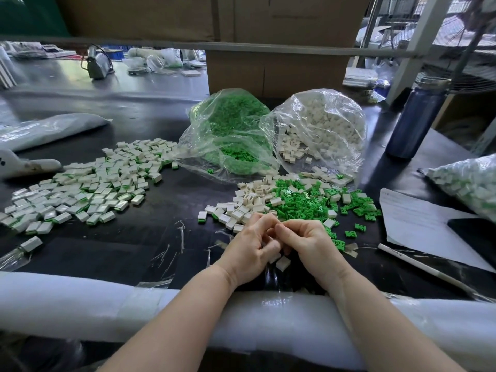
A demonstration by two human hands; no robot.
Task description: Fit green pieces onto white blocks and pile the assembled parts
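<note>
My left hand [252, 244] and my right hand [308, 242] meet fingertip to fingertip low over the black table, both with curled fingers. The left hand holds white blocks [282, 263] that poke out under its fingers. What the right hand pinches is hidden. Just beyond the hands lie loose white blocks [241, 208] and a heap of green pieces [303, 202]. A wide pile of assembled white-and-green parts [88, 186] spreads at the left. Behind stand an open bag of green pieces [230, 130] and an open bag of white blocks [319, 127].
A dark blue bottle [416, 119] stands at the right. A white sheet of paper [418, 221], a white pen [418, 267] and a bag of finished parts [467, 181] lie at the right. A foam-wrapped table edge [80, 299] runs across the front. A cardboard box [268, 68] stands behind.
</note>
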